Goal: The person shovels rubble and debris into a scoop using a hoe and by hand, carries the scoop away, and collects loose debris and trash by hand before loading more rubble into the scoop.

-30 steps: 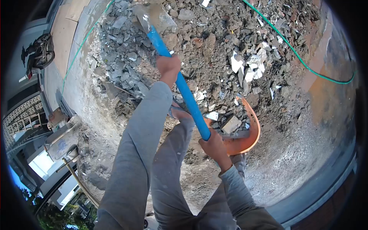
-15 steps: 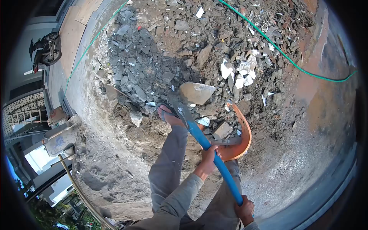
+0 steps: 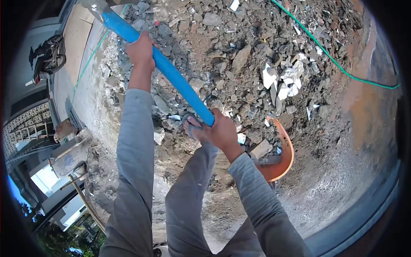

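Note:
Both hands grip the blue handle (image 3: 182, 85) of a hoe, which slants from the upper left toward the middle of the view. My left hand (image 3: 141, 51) is wrapped round it near the metal neck (image 3: 93, 5); the blade lies beyond the frame edge. Closer to my body, my right hand (image 3: 224, 130) closes round the handle's lower end. Below the raised handle spreads a heap of broken rubble (image 3: 201, 55). An orange curved scoop-like container (image 3: 286, 160) rests on the ground right of my right hand, with chunks of rubble in it.
My sandalled foot (image 3: 193, 126) stands at the rubble's edge. A green hose (image 3: 317, 43) crosses the heap at upper right. White broken pieces (image 3: 289, 81) lie among the debris. At left are a wheelbarrow (image 3: 68, 158) and a parked motorcycle (image 3: 49, 58).
The hoe has been lifted off the rubble, its head swinging up to the upper left. Both hands have risen with the handle, my left hand far up and leftward.

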Motion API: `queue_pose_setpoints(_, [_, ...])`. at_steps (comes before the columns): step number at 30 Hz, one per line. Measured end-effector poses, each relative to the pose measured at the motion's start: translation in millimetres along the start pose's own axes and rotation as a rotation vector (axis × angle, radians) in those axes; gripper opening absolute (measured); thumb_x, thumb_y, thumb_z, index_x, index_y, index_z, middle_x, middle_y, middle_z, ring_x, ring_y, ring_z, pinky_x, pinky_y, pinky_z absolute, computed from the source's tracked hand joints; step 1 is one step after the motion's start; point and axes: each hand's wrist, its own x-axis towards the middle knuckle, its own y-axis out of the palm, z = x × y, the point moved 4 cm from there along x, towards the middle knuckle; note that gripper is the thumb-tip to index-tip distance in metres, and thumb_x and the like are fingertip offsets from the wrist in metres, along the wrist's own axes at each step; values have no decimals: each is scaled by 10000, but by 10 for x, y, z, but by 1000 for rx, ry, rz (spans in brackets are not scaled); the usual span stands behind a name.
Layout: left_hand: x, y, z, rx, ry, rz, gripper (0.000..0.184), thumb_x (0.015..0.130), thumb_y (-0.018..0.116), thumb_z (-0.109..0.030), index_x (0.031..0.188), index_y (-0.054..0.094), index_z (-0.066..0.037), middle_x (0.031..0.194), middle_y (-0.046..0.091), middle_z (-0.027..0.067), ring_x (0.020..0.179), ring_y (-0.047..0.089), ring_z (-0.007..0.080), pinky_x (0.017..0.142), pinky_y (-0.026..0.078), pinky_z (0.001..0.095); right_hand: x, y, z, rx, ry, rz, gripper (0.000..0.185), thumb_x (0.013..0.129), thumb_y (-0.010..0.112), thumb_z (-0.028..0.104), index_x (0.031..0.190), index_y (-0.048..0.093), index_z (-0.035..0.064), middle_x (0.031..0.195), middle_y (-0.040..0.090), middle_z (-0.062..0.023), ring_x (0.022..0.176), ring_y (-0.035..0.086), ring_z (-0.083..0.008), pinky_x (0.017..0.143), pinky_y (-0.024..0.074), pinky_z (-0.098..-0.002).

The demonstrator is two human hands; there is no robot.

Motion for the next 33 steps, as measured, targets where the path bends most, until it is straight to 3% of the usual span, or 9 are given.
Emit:
queue_pose_setpoints(4, [-54, 385, 1332, 296, -417, 84, 146, 842, 571, -107, 764, 490, -14, 606, 502, 79, 475, 502, 194, 441, 430, 343, -550, 77, -241, 58, 194, 89, 326, 775, 659, 210, 1011, 564, 6, 814, 657, -244, 764, 650, -423, 677, 509, -500])
queue_pose_setpoints(7, [-972, 456, 1507, 390, -585, 26, 180, 866, 574, -157, 773, 501, -21, 623, 529, 99, 479, 505, 209, 449, 424, 358, -1197, -221, -598, -56, 264, 138, 330, 777, 648, 185, 1032, 555, -1, 790, 651, -237, 769, 643, -439, 714, 495, -527])
queue_pose_setpoints(13, [-2680, 122, 1999, 118, -865, 109, 222, 907, 548, -227, 732, 488, -104, 582, 459, 12, 496, 496, 172, 476, 447, 341, -2579, -1066, -962, -369, 417, 229, 271, 764, 690, 183, 945, 542, 47, 748, 649, -215, 710, 641, -430, 643, 506, -530])
queue_pose_setpoints(19, [-4816, -323, 2180, -340, -1212, 137, 137, 835, 603, -104, 784, 475, -92, 688, 457, 14, 556, 479, 139, 545, 454, 345, -4271, -1373, -1761, -519, 685, 268, 299, 717, 724, 237, 951, 595, 103, 710, 655, -208, 692, 658, -404, 661, 516, -515])
queue_pose_setpoints(21, [-5382, -358, 2090, -283, -1328, 120, 135, 823, 608, -87, 779, 480, -85, 686, 454, 23, 570, 486, 143, 561, 457, 346, -4691, -1483, -1926, -484, 711, 223, 197, 699, 676, 190, 864, 624, 94, 666, 641, -204, 648, 637, -421, 657, 499, -535])
queue_pose_setpoints(26, [-5098, -346, 1643, -408, -1155, 115, 139, 812, 612, -71, 764, 482, -81, 689, 455, 32, 584, 486, 152, 585, 452, 346, -4542, -1520, -2176, -487, 581, 171, 243, 709, 711, 216, 924, 637, 131, 645, 643, -183, 641, 646, -399, 641, 510, -511])
queue_pose_setpoints(30, [-3476, -425, 864, -450, -763, 97, 142, 819, 597, -18, 761, 474, -59, 683, 473, 31, 552, 474, 147, 525, 438, 351, -3044, -954, -1643, -332, 336, 136, 223, 736, 711, 219, 942, 634, 180, 715, 665, -150, 677, 652, -376, 622, 512, -487])
queue_pose_setpoints(32, [-2498, -464, 441, -357, -550, 33, 132, 827, 575, -23, 773, 461, -62, 656, 467, 33, 529, 473, 141, 486, 426, 321, -2102, -506, -1247, -113, 54, 67, 223, 746, 702, 177, 943, 611, 125, 709, 648, -166, 662, 637, -382, 614, 497, -487])
queue_pose_setpoints(33, [-1980, -457, 287, -304, -360, 39, 117, 832, 565, -27, 803, 455, -53, 654, 483, 47, 503, 481, 143, 466, 425, 312, -1604, -313, -983, -46, 58, 94, 204, 750, 693, 166, 922, 606, 98, 713, 647, -172, 660, 636, -383, 617, 500, -478])
